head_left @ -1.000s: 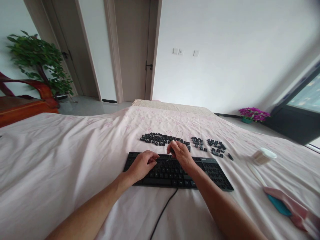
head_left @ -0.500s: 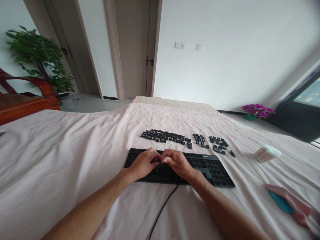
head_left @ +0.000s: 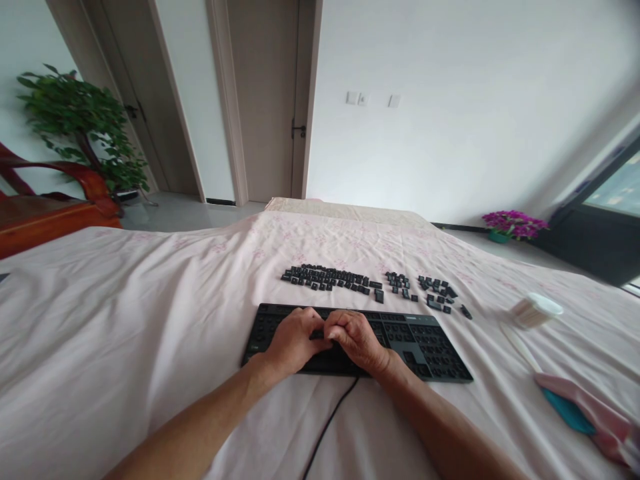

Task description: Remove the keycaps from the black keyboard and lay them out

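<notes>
A black keyboard (head_left: pixel 400 330) lies on the pale pink cloth, many of its key positions bare of caps. Over its left-centre part, my left hand (head_left: pixel 299 339) is closed, fingertips bent down to the keys; what they pinch is hidden. Close beside it, my right hand (head_left: pixel 356 339) is curled with thumb and fingers together. A thin wire keycap puller showed above this hand a moment ago; now it is mostly hidden by the fingers. Behind the keyboard lie loose black keycaps (head_left: pixel 327 277) in a large group, with two smaller groups to its right.
A black cable (head_left: pixel 327 427) runs from the keyboard toward me. To the right are a clear tub of cotton swabs (head_left: pixel 536 311) and a pink and teal cloth (head_left: pixel 575 407) by a pale handle. A wooden chair (head_left: pixel 60 220) stands far left.
My left fingers have moved a little right, closer to the right hand. The wire loop above my right hand has tipped down out of clear sight. The whole view has shifted slightly.
</notes>
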`<state>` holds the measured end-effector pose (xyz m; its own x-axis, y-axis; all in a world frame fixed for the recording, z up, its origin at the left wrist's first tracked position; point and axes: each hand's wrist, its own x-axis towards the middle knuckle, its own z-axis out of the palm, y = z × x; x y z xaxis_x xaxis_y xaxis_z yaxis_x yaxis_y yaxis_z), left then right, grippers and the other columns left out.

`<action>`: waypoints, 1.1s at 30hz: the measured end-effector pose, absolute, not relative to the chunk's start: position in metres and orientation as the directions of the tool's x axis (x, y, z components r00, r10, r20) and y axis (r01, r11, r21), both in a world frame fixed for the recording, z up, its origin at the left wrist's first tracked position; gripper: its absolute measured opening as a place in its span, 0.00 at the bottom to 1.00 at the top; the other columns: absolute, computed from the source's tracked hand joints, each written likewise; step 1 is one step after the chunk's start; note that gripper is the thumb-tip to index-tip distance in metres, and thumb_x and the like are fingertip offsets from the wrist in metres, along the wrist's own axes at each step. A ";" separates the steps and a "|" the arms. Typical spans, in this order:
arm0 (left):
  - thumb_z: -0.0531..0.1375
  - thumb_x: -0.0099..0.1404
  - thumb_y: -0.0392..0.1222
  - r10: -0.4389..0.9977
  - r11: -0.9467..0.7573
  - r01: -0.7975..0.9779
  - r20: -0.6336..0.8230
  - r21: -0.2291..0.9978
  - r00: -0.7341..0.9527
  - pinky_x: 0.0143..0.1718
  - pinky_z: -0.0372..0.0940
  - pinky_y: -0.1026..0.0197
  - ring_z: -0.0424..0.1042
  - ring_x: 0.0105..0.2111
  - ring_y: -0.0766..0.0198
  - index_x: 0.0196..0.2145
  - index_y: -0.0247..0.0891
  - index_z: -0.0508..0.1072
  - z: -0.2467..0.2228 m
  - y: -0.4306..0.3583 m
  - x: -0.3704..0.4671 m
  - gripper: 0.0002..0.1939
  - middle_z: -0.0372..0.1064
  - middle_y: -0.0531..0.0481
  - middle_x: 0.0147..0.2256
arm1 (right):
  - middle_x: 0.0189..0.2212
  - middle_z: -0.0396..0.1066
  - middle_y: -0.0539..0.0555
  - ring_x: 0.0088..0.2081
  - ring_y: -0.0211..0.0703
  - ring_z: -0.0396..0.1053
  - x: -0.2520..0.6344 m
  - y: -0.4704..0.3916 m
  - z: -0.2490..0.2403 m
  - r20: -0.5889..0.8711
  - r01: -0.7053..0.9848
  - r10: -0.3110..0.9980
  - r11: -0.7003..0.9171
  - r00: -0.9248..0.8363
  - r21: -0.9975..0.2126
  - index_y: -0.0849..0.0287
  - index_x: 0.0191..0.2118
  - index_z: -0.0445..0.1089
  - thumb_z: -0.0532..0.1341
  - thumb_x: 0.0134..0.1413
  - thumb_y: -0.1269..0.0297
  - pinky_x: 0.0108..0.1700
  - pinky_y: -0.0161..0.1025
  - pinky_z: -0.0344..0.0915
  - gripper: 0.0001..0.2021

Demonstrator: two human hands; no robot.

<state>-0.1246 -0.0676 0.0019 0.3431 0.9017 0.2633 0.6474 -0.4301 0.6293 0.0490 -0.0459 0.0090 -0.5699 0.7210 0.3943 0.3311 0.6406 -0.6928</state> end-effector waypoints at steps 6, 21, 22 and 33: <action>0.64 0.58 0.44 0.900 -0.435 0.665 0.302 0.607 0.313 0.36 0.58 0.61 0.67 0.36 0.60 0.29 0.40 0.74 0.002 -0.071 -0.121 0.05 0.70 0.51 0.32 | 0.24 0.71 0.52 0.28 0.39 0.69 0.050 -0.050 0.006 0.473 0.275 0.734 0.643 -0.487 -0.715 0.58 0.26 0.69 0.54 0.61 0.52 0.35 0.35 0.64 0.19; 0.58 0.60 0.36 0.957 -0.287 0.413 0.271 0.864 0.099 0.38 0.65 0.63 0.73 0.34 0.64 0.41 0.42 0.70 -0.003 -0.066 -0.123 0.10 0.74 0.54 0.34 | 0.34 0.73 0.56 0.39 0.45 0.68 0.047 -0.051 0.021 0.660 0.481 0.523 0.834 -0.539 -0.269 0.56 0.47 0.71 0.50 0.64 0.63 0.44 0.42 0.62 0.14; 0.58 0.60 0.36 0.963 -0.267 0.361 0.254 0.893 0.086 0.39 0.66 0.63 0.73 0.35 0.64 0.43 0.42 0.69 -0.005 -0.065 -0.124 0.12 0.74 0.53 0.35 | 0.33 0.73 0.56 0.37 0.44 0.67 0.046 -0.050 0.021 0.634 0.527 0.556 0.809 -0.539 -0.261 0.56 0.47 0.71 0.50 0.65 0.63 0.43 0.41 0.62 0.14; 0.60 0.58 0.34 0.978 -0.199 0.089 0.192 0.976 0.082 0.43 0.69 0.59 0.75 0.36 0.65 0.53 0.40 0.61 -0.010 -0.060 -0.128 0.25 0.71 0.50 0.37 | 0.33 0.76 0.51 0.37 0.43 0.71 0.039 -0.041 0.024 0.364 0.765 0.860 0.494 -0.359 -0.414 0.53 0.35 0.75 0.61 0.55 0.61 0.38 0.35 0.60 0.06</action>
